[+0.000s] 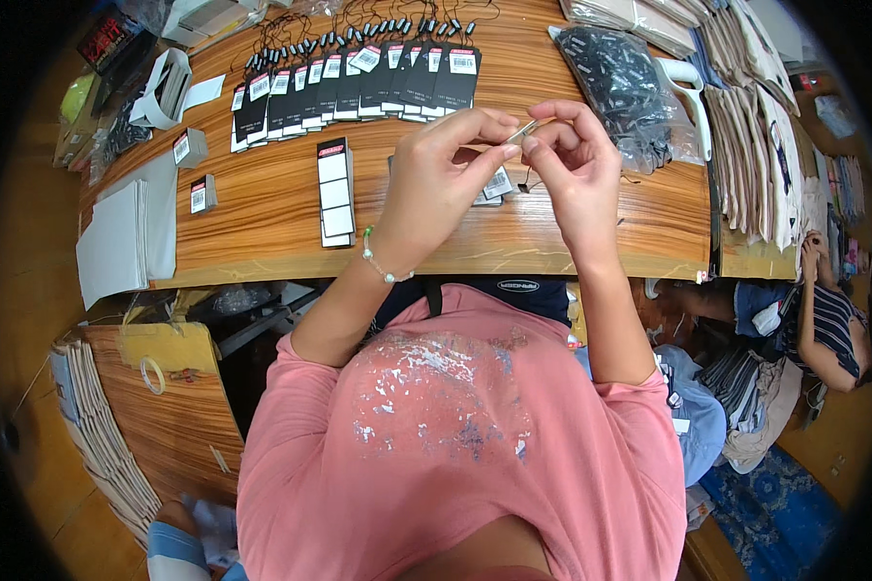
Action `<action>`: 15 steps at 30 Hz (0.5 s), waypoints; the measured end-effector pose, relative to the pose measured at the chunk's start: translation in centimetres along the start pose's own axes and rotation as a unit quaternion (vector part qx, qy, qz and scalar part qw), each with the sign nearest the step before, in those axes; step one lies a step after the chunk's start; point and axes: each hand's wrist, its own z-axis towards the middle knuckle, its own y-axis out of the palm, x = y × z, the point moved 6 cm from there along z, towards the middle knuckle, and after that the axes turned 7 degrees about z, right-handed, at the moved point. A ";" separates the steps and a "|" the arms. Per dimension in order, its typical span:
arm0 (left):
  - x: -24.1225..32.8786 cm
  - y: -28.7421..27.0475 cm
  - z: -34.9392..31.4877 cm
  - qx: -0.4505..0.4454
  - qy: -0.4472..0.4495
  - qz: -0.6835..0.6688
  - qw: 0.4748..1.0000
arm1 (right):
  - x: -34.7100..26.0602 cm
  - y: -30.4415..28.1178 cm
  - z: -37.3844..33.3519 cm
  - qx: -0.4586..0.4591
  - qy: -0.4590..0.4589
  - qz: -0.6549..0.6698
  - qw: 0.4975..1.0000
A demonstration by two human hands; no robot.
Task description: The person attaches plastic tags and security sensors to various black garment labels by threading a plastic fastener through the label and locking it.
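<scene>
My left hand (441, 169) and my right hand (579, 174) meet above the near half of the table, fingertips almost touching. Both pinch a thin, pale, metallic-looking pin-like piece (521, 132); its exact kind is too small to make out. A short black string (526, 184) hangs just below my right fingers. Under my hands lies a small pile of hang tags (497, 184), partly hidden by my left hand. Left of that hand lies a stack of long black tags with white label panels (336, 198). Beyond, black hang tags (358, 95) overlap in a row, cords pointing away.
A clear bag of black tag cords (610, 82) lies at the far right beside a white-handled tool (690, 97). Folded garments (754, 169) are piled farther right, near another person (828, 329). Small label stacks (190, 148) and white sheets (116, 232) lie left.
</scene>
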 end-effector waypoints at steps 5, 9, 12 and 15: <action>0.7 -1.0 -0.5 0.028 0.000 -0.022 0.999 | -1.0 1.0 -0.3 0.004 0.003 0.021 1.000; 1.6 -1.6 -1.5 0.060 0.025 -0.014 0.998 | -2.4 2.2 -1.2 0.009 -0.112 -0.118 0.987; 2.2 -1.9 -1.8 0.075 0.067 0.019 0.995 | -2.9 2.8 -1.5 0.004 -0.121 -0.144 0.982; 3.1 -2.2 -2.0 0.097 0.089 0.047 0.990 | -2.7 2.9 -1.2 -0.008 -0.056 -0.045 0.997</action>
